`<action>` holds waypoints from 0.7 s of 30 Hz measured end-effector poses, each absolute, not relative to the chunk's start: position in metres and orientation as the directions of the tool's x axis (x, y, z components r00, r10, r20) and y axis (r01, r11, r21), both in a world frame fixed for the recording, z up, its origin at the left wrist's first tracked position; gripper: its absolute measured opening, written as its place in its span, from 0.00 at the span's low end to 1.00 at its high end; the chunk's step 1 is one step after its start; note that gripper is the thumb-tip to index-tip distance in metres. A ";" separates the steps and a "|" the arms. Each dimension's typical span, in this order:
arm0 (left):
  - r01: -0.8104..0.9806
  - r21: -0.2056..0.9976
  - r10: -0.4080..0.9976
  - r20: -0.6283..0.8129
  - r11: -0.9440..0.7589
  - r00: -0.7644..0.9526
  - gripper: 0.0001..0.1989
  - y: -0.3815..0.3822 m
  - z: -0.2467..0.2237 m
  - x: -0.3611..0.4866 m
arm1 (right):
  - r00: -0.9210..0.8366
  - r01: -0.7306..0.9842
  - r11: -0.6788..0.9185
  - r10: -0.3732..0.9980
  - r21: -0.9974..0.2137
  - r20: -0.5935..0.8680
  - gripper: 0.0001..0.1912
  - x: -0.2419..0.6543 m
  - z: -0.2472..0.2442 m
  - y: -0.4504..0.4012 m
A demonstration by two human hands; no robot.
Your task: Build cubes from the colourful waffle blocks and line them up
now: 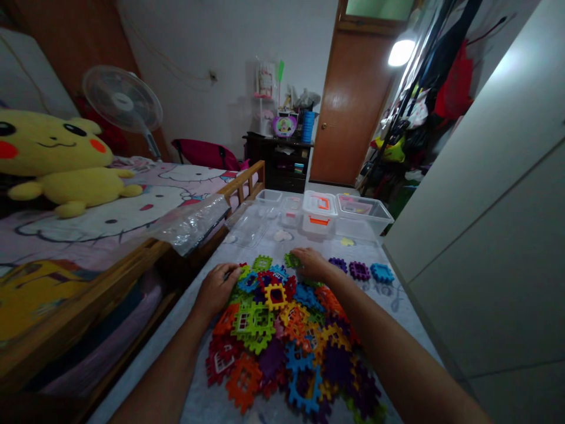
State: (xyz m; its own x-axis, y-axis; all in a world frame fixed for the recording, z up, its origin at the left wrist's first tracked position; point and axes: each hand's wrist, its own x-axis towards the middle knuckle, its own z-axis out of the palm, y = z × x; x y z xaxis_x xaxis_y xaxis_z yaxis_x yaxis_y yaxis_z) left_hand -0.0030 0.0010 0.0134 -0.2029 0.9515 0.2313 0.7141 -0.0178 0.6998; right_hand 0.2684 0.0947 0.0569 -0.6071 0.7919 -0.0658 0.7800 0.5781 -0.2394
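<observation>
A heap of colourful notched plastic building blocks (260, 321) spreads over the cloth before me, some with window-like grids. At its far edge, my right hand (311, 263) has its fingers closed on a green building block (291, 259). Another lime green block (262, 263) lies just left of that one. My left hand (218, 287) rests against the heap's left edge, thumb and fingers apart, fingertips touching blocks there. Beyond my right wrist, a dark purple block (338, 265), a purple block (359, 271) and a blue block (382, 272) sit in a row.
Clear plastic boxes stand at the far end, among them a lidded box (318, 212) with orange latches and an open bin (364, 213). A wooden bed rail (194, 265) runs along the left, with a yellow plush toy (75, 162) behind. A pale cabinet (494, 176) borders the right.
</observation>
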 end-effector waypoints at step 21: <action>0.704 0.709 0.958 0.225 -0.036 -0.177 0.23 0.004 0.006 -0.007 | -0.486 0.836 0.464 0.874 -0.291 -0.002 0.17 0.277 0.064 0.089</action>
State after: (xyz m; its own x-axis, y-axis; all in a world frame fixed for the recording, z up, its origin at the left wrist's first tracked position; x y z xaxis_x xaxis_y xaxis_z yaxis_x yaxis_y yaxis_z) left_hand -0.0072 0.0038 0.0058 -0.1774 0.9580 0.2251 0.7040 -0.0363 0.7093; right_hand 0.2766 0.0886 0.0644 -0.4856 0.8742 -0.0017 0.8365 0.4641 -0.2915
